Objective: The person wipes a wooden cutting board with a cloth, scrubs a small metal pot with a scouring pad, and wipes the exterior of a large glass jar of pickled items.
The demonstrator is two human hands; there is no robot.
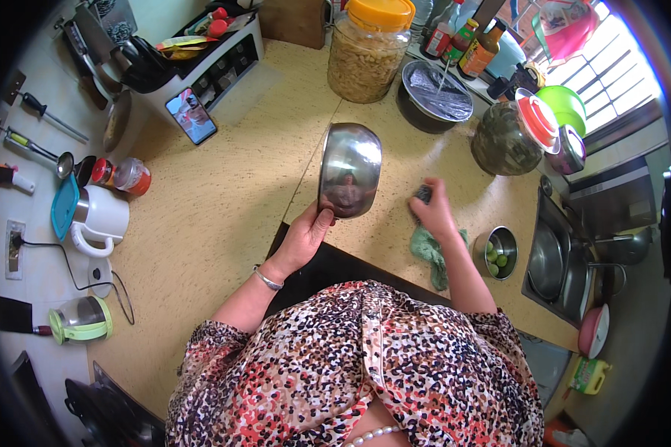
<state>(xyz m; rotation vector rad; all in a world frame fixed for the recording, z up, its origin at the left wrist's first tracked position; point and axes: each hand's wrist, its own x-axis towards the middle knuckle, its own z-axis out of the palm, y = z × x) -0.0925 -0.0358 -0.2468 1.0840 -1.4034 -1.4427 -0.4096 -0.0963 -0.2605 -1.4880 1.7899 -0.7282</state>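
My left hand (pixel 308 230) grips the rim of a shiny stainless steel bowl (pixel 351 170), tilted on its side with its outer wall facing me. To the right, my right hand (pixel 435 205) is closed on a dark scouring pad (pixel 423 194), slightly blurred, over the counter. Just below that hand a green cloth (pixel 428 251) lies crumpled, partly under my forearm. Beside it stands a metal pot (pixel 496 252) with several green limes or similar fruits inside.
The sink (pixel 559 251) is at the right. Along the back stand a large jar with a yellow lid (pixel 369 53), a covered dark pot (pixel 435 98) and a round jar with a red lid (pixel 506 137). A phone (pixel 191 116) leans at the back left; a white kettle (pixel 103 215) stands left.
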